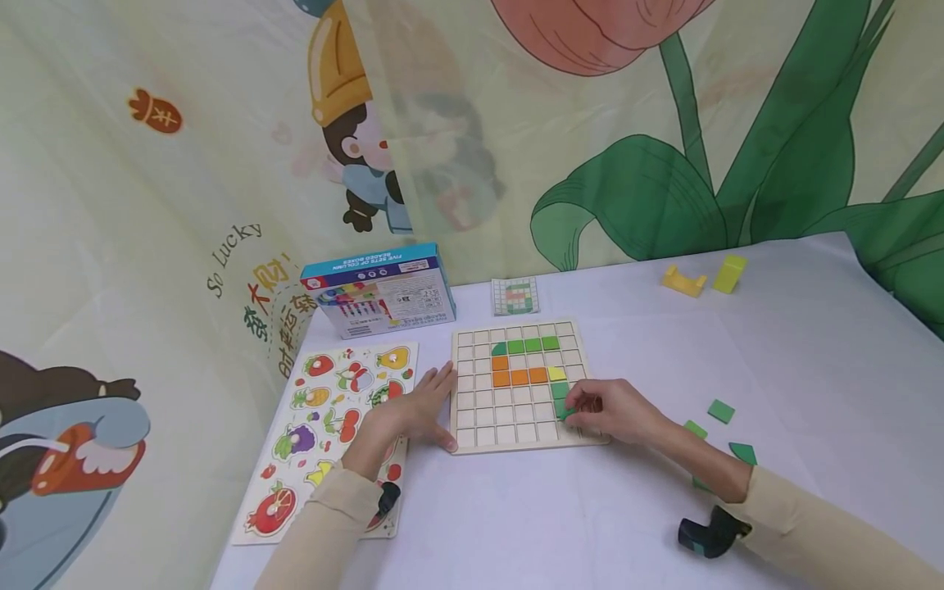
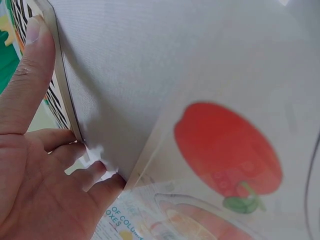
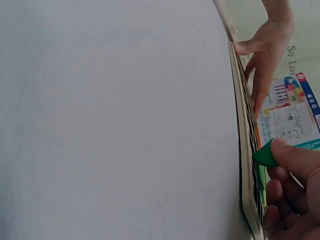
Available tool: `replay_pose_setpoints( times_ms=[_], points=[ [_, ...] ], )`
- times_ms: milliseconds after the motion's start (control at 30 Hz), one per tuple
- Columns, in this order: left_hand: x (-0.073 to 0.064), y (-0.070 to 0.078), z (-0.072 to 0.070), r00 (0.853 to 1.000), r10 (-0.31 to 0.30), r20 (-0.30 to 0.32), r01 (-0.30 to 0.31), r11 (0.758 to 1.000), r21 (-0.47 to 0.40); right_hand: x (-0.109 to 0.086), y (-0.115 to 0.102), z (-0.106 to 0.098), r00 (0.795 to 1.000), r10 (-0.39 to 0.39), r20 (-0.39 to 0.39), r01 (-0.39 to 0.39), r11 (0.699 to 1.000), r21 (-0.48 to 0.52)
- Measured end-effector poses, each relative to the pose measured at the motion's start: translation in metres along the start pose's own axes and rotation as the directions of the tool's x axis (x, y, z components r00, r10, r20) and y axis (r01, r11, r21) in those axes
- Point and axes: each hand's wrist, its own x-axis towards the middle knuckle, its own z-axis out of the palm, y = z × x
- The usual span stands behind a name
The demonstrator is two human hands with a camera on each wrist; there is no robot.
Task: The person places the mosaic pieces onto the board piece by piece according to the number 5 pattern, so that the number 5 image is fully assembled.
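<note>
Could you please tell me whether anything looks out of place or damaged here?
Nothing looks plainly damaged or spilled. Only the loose green tiles look untidy, lying at odd angles off the grid board, near the right forearm.

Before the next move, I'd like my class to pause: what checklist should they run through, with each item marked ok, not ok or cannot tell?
1. Grid board steadied: ok, the left hand touches its left edge.
2. Green piece in hand: ok, the right hand pinches it.
3. Green piece released onto the board: not ok, it is not yet let go.
4. Pattern card at hand: ok, it lies beyond the board's far edge.
5. Layout matches the card: cannot tell, its print is too small.
6. Loose green tiles all placed: not ok, several lie right of the board.
</note>
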Motion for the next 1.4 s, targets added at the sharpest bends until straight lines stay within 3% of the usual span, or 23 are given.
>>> replay_pose_setpoints(
  times_ms=[167, 400, 733, 1133, 1400],
  points=[
    [0.0, 0.0, 0.0, 1.0, 0.001, 0.001, -0.001, 1.0, -0.001, -0.001, -0.003, 0.002, 0.999, 0.047, 0.014, -0.047, 0.999, 0.023],
    [0.001, -0.001, 0.0, 1.0, -0.005, 0.003, 0.005, 1.0, -0.004, -0.002, -0.002, 0.003, 0.995, 0.099, 0.022, -0.099, 0.995, -0.018],
    [0.001, -0.002, 0.0, 1.0, 0.003, 0.006, -0.003, 1.0, -0.001, -0.001, 0.004, -0.002, 0.997, 0.059, 0.05, -0.056, 0.996, -0.066],
    [-0.001, -0.001, 0.0, 0.999, 0.036, -0.014, -0.036, 0.999, 0.019, -0.001, 0.006, -0.002, 0.997, -0.043, 0.064, 0.049, 0.994, -0.098],
    [-0.001, -0.001, 0.0, 1.0, 0.016, -0.002, -0.016, 1.0, 0.015, -0.001, 0.01, -0.002, 0.99, -0.108, 0.094, 0.12, 0.983, -0.136]
  ],
)
